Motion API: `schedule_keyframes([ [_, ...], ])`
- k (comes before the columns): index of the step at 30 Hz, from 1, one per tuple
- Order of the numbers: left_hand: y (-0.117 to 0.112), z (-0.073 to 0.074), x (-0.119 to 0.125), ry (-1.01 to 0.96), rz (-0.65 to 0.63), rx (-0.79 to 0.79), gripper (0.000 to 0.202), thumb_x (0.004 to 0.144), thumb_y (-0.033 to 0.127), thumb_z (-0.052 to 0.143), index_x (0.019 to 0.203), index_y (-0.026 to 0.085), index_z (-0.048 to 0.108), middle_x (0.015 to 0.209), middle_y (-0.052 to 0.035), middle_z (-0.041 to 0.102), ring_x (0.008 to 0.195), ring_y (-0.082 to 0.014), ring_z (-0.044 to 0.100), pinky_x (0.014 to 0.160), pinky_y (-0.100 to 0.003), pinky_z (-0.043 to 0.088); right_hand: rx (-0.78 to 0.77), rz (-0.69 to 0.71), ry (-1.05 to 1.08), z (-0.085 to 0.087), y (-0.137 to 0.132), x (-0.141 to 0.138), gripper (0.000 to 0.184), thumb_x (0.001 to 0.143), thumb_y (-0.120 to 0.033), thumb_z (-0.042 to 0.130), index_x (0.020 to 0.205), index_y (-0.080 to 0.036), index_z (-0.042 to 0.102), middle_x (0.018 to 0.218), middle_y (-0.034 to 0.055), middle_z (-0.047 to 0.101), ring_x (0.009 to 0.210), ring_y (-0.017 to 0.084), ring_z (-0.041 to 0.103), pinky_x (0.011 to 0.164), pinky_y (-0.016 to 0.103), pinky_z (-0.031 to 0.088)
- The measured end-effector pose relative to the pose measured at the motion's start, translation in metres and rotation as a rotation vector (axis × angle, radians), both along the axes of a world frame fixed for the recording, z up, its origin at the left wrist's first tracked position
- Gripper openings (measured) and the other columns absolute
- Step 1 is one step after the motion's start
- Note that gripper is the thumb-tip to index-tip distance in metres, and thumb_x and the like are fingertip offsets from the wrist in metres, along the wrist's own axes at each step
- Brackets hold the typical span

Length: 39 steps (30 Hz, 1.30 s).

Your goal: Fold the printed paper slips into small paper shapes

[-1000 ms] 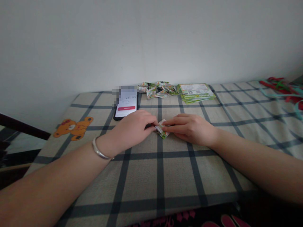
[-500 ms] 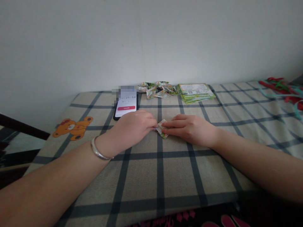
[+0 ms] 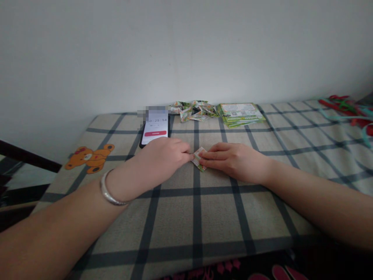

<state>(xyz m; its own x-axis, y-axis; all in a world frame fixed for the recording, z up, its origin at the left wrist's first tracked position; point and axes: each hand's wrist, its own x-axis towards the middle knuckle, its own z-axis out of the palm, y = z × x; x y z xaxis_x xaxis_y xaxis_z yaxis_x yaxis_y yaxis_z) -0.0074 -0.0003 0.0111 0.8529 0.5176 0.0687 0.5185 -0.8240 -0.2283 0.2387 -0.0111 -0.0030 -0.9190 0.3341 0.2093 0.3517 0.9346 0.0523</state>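
Note:
A small folded piece of printed paper (image 3: 199, 163), white and green, lies on the checked cloth between my hands. My right hand (image 3: 233, 161) holds it from the right, fingertips pressed together on its surface. From the other side, my left hand (image 3: 170, 155) has its fingers curled in, with the tips at the paper's left corner. The left thumb is mostly hidden. A silver bangle (image 3: 108, 192) circles my left wrist.
Just beyond my left hand a phone (image 3: 156, 126) shows a running timer. Several folded paper pieces (image 3: 194, 112) and a stack of green leaflets (image 3: 241, 112) lie by the wall. Red and teal strips (image 3: 346, 111) are at far right. A bear picture (image 3: 91, 157) is at left.
My left hand has shifted slightly left, and the bangle sits further left with it. My right hand stays almost in place on the folded paper.

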Motion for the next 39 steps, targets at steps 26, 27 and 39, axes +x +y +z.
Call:
schedule_keyframes([
  [26, -0.007, -0.02, 0.004, -0.173, -0.09, 0.051, 0.032, 0.093, 0.026, 0.048, 0.118, 0.009, 0.06, 0.128, -0.0159, 0.061, 0.123, -0.0271, 0.054, 0.104, -0.043, 0.045, -0.085, -0.076, 0.226, -0.007, 0.007, 0.003, 0.024, 0.087, -0.016, 0.055, 0.106, -0.021, 0.071, 0.119, 0.0061, 0.069, 0.11, 0.022, 0.062, 0.091, 0.039, 0.053],
  [27, -0.007, -0.019, 0.004, -0.176, -0.092, 0.043, 0.03, 0.093, 0.026, 0.048, 0.116, 0.01, 0.061, 0.126, -0.0151, 0.062, 0.122, -0.027, 0.055, 0.103, -0.043, 0.046, -0.075, -0.082, 0.216, -0.007, 0.008, 0.003, 0.024, 0.087, -0.016, 0.055, 0.106, -0.021, 0.071, 0.118, 0.0058, 0.069, 0.108, 0.022, 0.062, 0.089, 0.039, 0.053],
  [39, -0.007, -0.017, 0.008, -0.214, -0.08, 0.012, 0.024, 0.091, 0.022, 0.051, 0.11, 0.013, 0.062, 0.121, -0.0121, 0.063, 0.112, -0.0253, 0.059, 0.098, -0.041, 0.05, -0.021, -0.149, 0.139, -0.002, 0.005, 0.008, 0.021, 0.09, -0.018, 0.054, 0.102, -0.02, 0.071, 0.112, 0.0026, 0.071, 0.104, 0.022, 0.061, 0.089, 0.036, 0.052],
])
